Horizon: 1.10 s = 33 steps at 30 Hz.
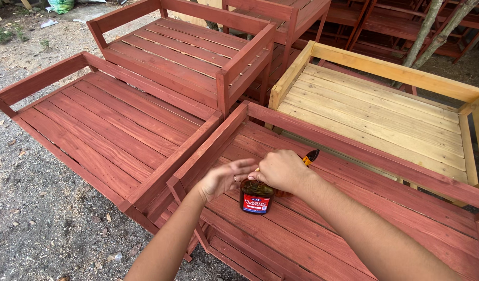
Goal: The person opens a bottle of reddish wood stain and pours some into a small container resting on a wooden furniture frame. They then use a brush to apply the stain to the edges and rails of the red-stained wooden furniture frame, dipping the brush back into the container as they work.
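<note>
Right hand point(282, 170) closed over the top of a small dark can point(256, 196), a yellow-handled tool point(310, 156) gripped in it. Left hand point(225, 177) half open, fingertips laid at the can's rim. Can stood upright on the red-stained slatted bench point(323, 234); an unstained bench point(375, 112) set just behind.

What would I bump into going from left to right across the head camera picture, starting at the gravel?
Gravel ground → big red-stained wooden tray frame → left hand → small can with a red and blue label → right hand → orange-handled tool tip → unpainted pale wooden frame.
</note>
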Available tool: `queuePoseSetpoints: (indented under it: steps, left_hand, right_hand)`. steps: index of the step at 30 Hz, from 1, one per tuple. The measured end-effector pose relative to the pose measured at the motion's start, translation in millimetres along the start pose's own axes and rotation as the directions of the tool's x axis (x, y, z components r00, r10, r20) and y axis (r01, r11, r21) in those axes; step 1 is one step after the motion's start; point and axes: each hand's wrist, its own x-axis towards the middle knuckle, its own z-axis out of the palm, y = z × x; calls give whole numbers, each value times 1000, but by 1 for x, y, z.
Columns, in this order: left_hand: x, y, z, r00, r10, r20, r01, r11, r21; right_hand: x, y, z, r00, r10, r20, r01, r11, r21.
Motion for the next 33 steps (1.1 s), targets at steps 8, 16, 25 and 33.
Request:
queuePoseSetpoints:
  steps: [8,16,25,33]
  left_hand:
    - [18,-5,13,988,144,-49,-94,831,549]
    - [16,-2,15,985,173,-21,-136,839,526]
    - [12,-6,20,970,193,-147,-52,759,648]
    - [-2,-48,33,922,313,-227,-267,940,212]
  right_hand:
    - [5,10,16,879,-320,-355,388,911,139]
    - [6,8,15,884,-292,-365,360,923,134]
    - [0,-7,40,924,-69,-377,130,982,139]
    - [-14,7,102,873,301,-385,215,471,856]
